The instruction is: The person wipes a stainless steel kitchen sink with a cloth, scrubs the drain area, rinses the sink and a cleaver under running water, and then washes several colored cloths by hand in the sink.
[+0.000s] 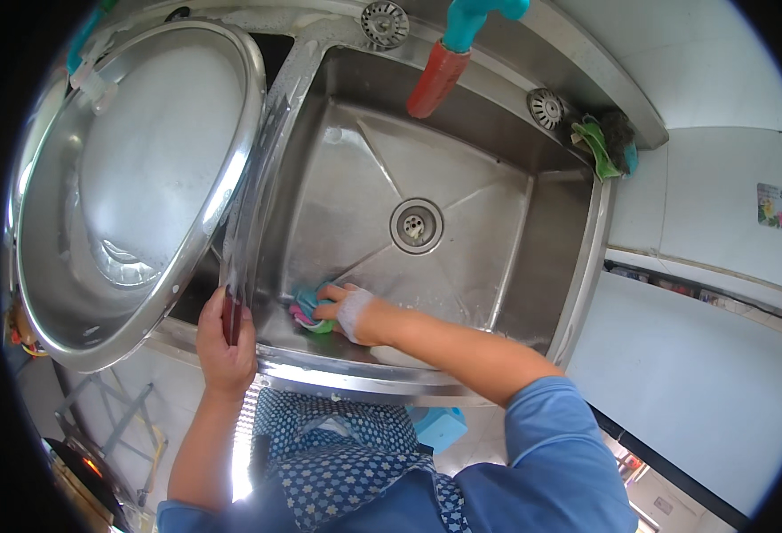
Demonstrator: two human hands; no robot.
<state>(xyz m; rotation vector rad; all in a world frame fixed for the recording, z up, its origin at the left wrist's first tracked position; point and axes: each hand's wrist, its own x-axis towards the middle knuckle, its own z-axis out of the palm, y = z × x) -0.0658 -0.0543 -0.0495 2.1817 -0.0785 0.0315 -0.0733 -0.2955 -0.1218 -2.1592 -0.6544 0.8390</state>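
My left hand (226, 346) grips a reddish-brown handle (233, 314) at the sink's front edge. It looks like a knife handle; a long shiny blade seems to run up from it along the divider, though its outline blends with the steel. Pressed low in the near left corner of the right sink basin (364, 160), my right hand (348, 312) holds a bunched blue, pink and green cloth (310, 310). White suds cover the back of that hand and its wrist. A drain (416, 225) with small scraps in it lies beyond the hand.
A large steel bowl (51, 266) with cloudy, soapy water rests tilted over the left basin. A turquoise tap with a red sleeve (437, 80) hangs over the right basin. Two strainers (385, 24) sit on the back ledge. Rags and a dark scourer (607, 143) lie at the right corner.
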